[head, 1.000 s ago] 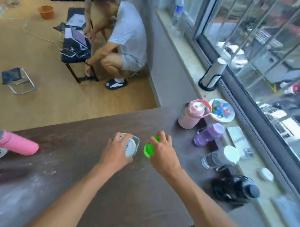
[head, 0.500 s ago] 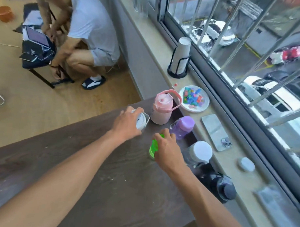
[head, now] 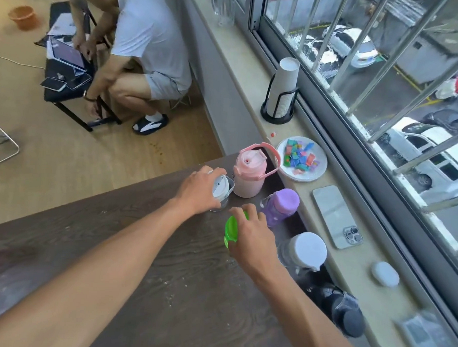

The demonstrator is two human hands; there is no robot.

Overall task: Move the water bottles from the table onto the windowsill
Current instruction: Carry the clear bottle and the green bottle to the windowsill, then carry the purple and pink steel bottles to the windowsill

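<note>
My left hand (head: 200,189) grips a clear bottle with a white lid (head: 222,190) that stands on the dark wooden table (head: 141,261), just left of a pink bottle with a handle (head: 250,175). My right hand (head: 251,235) holds a green-lidded bottle (head: 231,229) next to a purple bottle (head: 281,207). Along the table's right edge stand a clear bottle with a white cap (head: 304,250) and a black bottle (head: 344,311). The beige windowsill (head: 359,287) runs along the right.
On the sill lie a plate of coloured pieces (head: 302,159), a phone (head: 336,216), a white case (head: 384,273), a stack of paper cups in a holder (head: 282,92) and a glass jug (head: 223,7). A person (head: 138,53) crouches on the floor beyond the table.
Both hands, each with its bottle, have moved from the middle of the table toward its right edge, close to the pink and purple bottles. The view has turned toward the window.
</note>
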